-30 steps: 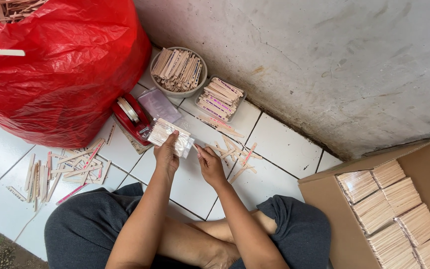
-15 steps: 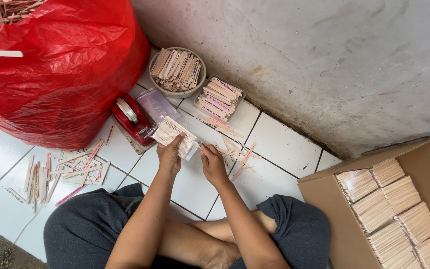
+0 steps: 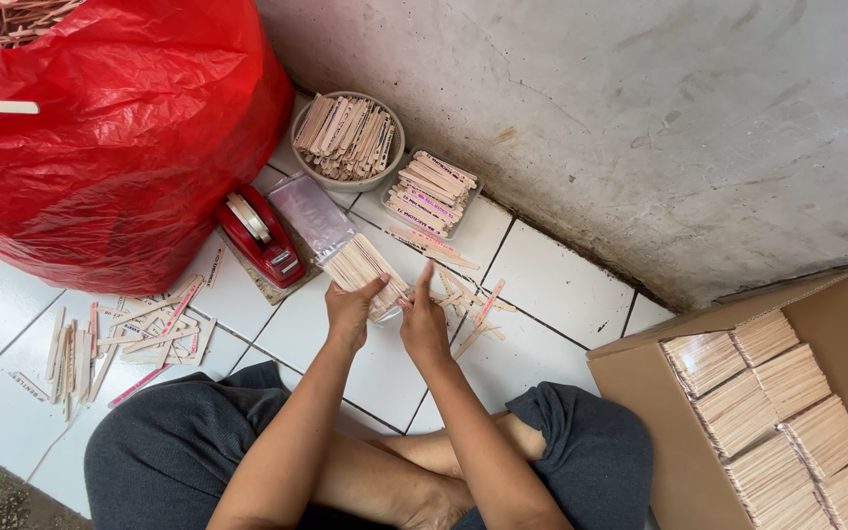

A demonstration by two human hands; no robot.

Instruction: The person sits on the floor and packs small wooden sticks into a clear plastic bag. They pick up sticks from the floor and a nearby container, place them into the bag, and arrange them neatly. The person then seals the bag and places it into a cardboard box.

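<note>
Currently both hands pinch 1 stick bundle (image 3: 370, 270): left hand (image 3: 350, 312) underneath, right hand (image 3: 422, 324) at its end; light, stiff, loose sticks, best gripped mid-length

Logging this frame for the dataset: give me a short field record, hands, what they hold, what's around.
left hand: grips a bundle of wooden sticks in a clear plastic sleeve
right hand: at the bundle's near end, fingers touching it
left of hands: red tape dispenser, loose sticks on white tiled floor
behind: bowl of sticks, tray of printed sticks, red plastic bag
right: cardboard box with packed bundles
</note>
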